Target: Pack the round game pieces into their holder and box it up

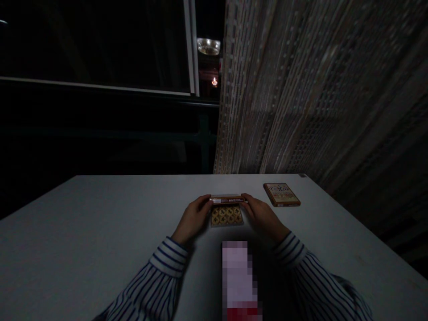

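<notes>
Between both hands is a thin brown box (228, 200), its printed narrow side facing me. My left hand (195, 217) grips its left end, and my right hand (262, 217) its right end, fingers bent around the edges. Just in front of the box, below it in the view, lies a clear-edged tray of round Chinese chess pieces (226, 215). The pieces sit in rows, golden with dark characters. Part of the tray may be hidden behind the box; I cannot tell whether the two touch.
The white table (127, 223) spreads around my hands. At the far right lies a flat box with a printed cover (281, 194). A blurred-out phone-like object (237, 276) is near me, between my forearms. A curtain (267, 89) and a dark window (93, 40) stand behind.
</notes>
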Available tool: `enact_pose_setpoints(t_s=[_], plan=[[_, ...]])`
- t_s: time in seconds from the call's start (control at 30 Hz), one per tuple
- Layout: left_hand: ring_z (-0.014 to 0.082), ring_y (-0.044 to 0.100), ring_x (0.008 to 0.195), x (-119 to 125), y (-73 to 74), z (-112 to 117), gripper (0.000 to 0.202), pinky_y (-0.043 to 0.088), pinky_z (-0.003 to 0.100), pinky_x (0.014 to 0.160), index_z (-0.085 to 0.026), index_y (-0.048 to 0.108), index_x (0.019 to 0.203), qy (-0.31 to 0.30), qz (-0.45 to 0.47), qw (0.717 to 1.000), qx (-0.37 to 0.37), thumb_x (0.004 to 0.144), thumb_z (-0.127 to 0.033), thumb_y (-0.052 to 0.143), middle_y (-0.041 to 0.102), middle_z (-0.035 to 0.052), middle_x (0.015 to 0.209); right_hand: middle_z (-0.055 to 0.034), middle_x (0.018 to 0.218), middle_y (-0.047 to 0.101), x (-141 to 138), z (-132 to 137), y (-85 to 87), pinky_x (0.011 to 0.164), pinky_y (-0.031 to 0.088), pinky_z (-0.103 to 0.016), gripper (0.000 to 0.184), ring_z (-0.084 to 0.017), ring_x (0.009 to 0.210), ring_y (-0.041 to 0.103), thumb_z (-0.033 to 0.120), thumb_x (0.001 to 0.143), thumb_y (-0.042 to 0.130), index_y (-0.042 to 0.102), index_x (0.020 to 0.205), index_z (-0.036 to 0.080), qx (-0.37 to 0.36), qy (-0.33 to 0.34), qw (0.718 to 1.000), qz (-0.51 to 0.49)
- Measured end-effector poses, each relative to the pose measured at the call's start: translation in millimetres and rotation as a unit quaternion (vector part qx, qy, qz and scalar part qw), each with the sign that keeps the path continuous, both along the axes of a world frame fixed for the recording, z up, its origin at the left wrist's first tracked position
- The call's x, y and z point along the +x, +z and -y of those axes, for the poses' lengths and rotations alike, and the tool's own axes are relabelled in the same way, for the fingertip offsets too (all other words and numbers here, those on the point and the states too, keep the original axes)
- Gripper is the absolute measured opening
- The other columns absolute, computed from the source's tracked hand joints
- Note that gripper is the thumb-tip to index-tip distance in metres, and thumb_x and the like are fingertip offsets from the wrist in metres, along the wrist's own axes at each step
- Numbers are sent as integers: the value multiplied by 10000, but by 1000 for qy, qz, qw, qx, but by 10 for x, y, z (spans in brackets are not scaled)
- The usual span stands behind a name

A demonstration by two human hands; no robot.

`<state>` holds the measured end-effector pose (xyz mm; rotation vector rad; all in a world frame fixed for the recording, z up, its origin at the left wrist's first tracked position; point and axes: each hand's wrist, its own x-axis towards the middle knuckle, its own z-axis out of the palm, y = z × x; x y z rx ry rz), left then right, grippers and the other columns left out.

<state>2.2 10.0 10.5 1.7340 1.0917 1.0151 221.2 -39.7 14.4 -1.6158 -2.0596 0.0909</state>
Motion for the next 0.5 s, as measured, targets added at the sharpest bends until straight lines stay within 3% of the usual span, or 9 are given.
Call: enact_pose_setpoints(t_s=[0.23, 0.5], plan=[[229, 553, 1053, 15, -79, 75, 503, 408, 407, 937, -100, 515, 1167, -6, 50, 998, -33, 787, -430, 497, 594, 139, 1154, -109, 1091, 615, -7, 58, -51, 833, 454, -312, 345, -191, 978, 587, 299, 921, 318, 441, 1205, 146, -4, 4, 1000, 0], [222, 554, 1055, 10, -146, 106, 472, 398, 373, 948, -111, 564, 1106, 9, 38, 999, -9, 778, -447, 510, 610, 121, 1136, -104, 1097, 611, -11, 86, -71, 835, 454, -315, 336, -192, 989, 579, 277, 920, 317, 431, 1208, 146, -27, 9, 1000, -5]])
